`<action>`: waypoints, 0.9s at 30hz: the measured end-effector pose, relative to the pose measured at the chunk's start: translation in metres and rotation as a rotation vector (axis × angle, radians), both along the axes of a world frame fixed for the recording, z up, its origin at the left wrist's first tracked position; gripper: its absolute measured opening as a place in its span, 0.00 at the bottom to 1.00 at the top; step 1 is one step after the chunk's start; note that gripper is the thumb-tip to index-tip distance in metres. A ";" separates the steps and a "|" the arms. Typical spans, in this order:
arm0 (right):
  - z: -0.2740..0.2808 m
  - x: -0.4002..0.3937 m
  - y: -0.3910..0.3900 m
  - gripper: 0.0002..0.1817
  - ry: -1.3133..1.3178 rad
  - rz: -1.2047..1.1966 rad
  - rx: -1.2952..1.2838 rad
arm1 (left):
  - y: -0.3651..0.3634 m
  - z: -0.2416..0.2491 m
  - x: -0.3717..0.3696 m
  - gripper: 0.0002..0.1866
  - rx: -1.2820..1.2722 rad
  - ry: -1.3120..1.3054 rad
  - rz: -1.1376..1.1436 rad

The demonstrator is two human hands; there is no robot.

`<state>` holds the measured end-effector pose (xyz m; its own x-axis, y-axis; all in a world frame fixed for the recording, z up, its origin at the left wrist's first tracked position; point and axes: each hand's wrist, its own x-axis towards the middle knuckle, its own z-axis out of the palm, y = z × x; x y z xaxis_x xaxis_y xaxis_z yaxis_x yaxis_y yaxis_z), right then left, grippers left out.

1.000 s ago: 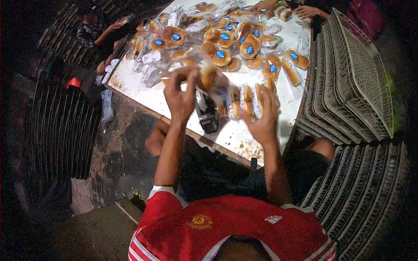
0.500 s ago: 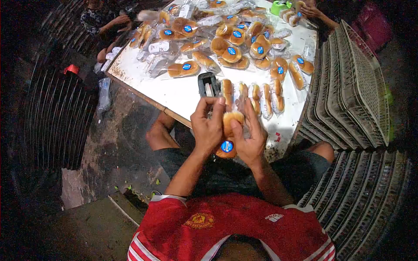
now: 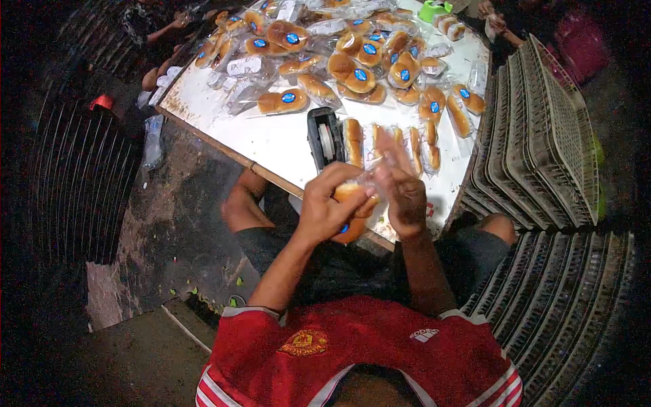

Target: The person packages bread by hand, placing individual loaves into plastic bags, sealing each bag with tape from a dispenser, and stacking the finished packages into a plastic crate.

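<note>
My left hand (image 3: 331, 203) is closed around a bagged bread bun (image 3: 354, 193) just over the table's near edge. Part of a blue round sticker shows below my fingers on the bun's lower end. My right hand (image 3: 405, 197) is close beside the bag's upper end, its fingers smeared by motion. Just beyond my left hand stands a black tape dispenser (image 3: 313, 139) with a pale roll in it. To its right, a row of several wrapped buns (image 3: 353, 141) lies side by side, partly hidden behind my right fingers.
Bagged buns with blue stickers (image 3: 352, 73) are heaped over the far part of the white table (image 3: 224, 132). A green object (image 3: 434, 10) sits at the far right corner. Stacked plastic crates (image 3: 536, 136) stand at the right. Parts of other people (image 3: 498, 24) show at the far edges.
My right hand has turned and swung up away from the bun, fingers now blurred. My left hand keeps the bun, lower and more tilted. A person's hand at the far right has left the buns there.
</note>
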<state>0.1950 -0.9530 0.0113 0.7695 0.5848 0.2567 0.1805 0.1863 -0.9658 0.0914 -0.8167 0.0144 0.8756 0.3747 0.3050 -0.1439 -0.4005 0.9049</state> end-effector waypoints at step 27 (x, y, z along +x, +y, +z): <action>-0.045 -0.049 -0.003 0.22 0.369 0.108 0.010 | -0.016 -0.022 -0.017 0.11 -0.059 -0.103 0.241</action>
<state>0.1457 -0.9565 -0.0333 0.7454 0.6663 -0.0202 -0.2004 0.1951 -0.9601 0.0746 -0.8325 -0.0074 0.7242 0.5887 0.3591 -0.1431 -0.3812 0.9134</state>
